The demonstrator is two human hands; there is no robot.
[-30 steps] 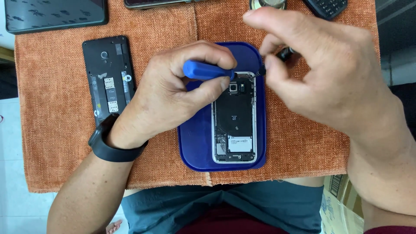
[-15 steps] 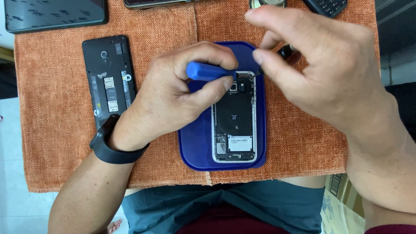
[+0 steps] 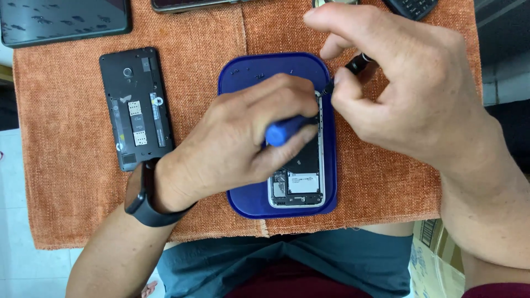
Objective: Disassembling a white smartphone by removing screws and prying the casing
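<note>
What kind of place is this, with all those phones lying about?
Probably a small phone-repair bench. An opened phone lies in a blue tray on an orange cloth, the left hand grips a blue-handled screwdriver, and another opened phone lies beside.

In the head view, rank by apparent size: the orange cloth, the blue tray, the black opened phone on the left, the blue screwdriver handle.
1. orange cloth
2. blue tray
3. black opened phone, clearly smaller than the tray
4. blue screwdriver handle, mostly hidden in the left hand, so only its visible part is ranked.
</note>
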